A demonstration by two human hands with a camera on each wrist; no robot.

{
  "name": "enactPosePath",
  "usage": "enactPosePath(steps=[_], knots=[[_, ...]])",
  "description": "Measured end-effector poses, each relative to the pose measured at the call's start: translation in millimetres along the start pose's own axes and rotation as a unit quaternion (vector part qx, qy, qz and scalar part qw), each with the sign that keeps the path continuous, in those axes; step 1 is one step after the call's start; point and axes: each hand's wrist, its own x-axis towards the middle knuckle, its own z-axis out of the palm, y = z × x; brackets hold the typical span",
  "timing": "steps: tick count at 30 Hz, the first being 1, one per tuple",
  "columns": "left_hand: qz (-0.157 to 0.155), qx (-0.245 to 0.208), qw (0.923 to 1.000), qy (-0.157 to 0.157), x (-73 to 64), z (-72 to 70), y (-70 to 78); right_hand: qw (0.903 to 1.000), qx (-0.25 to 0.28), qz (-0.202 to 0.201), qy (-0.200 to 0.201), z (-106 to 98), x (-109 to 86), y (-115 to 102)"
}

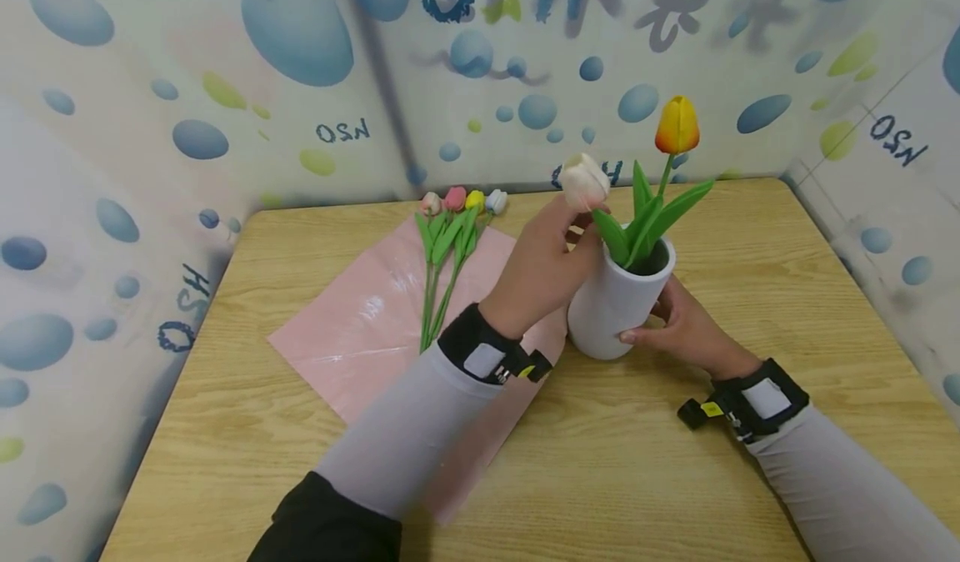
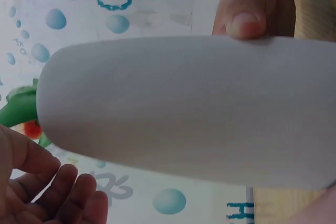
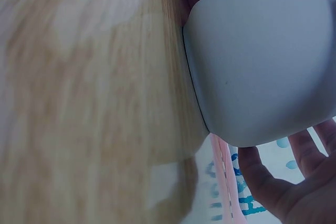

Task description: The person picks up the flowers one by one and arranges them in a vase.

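A white vase [image 1: 618, 308] stands tilted on the table, leaning to the right at its mouth. My right hand [image 1: 693, 328] grips it low down, the thumb on its near side; in the right wrist view fingers [image 3: 262, 182] touch its wall. An orange-yellow tulip [image 1: 677, 126] rises from the vase with green leaves [image 1: 645, 220]. Beside the mouth, my left hand [image 1: 543, 262] pinches a white tulip [image 1: 585, 182] just under its bloom. In the left wrist view that hand's fingers [image 2: 73, 192] are curled near the rim; the white bloom is hidden there. Its lower stem is not clearly seen.
To the left lies a pink wrapping sheet [image 1: 360, 312] with several tulips [image 1: 442, 245] on it, pink, yellow and whitish. The sheet's right edge reaches the vase. Behind the wooden table [image 1: 780, 270] stands a patterned wall [image 1: 420, 103].
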Motion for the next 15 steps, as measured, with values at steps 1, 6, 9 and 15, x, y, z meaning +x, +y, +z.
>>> enactPosePath(steps=[1,6,9,15], knots=[[-0.002,0.004,1.0000,0.004,-0.7,-2.8,-1.0,1.0000,0.000,0.000,0.000,0.0,0.0,-0.1],[-0.003,0.014,0.9991,0.040,-3.1,-20.7,-7.9,1.0000,-0.002,0.000,0.001,-0.2,-0.3,-0.7],[-0.008,0.008,0.9976,0.068,-3.5,-34.2,-15.0,1.0000,0.001,-0.002,0.000,-0.4,-0.3,-0.6],[-0.050,0.017,0.9908,0.124,-9.0,-65.0,-34.0,1.0000,0.001,-0.002,-0.003,0.3,0.2,-0.5]])
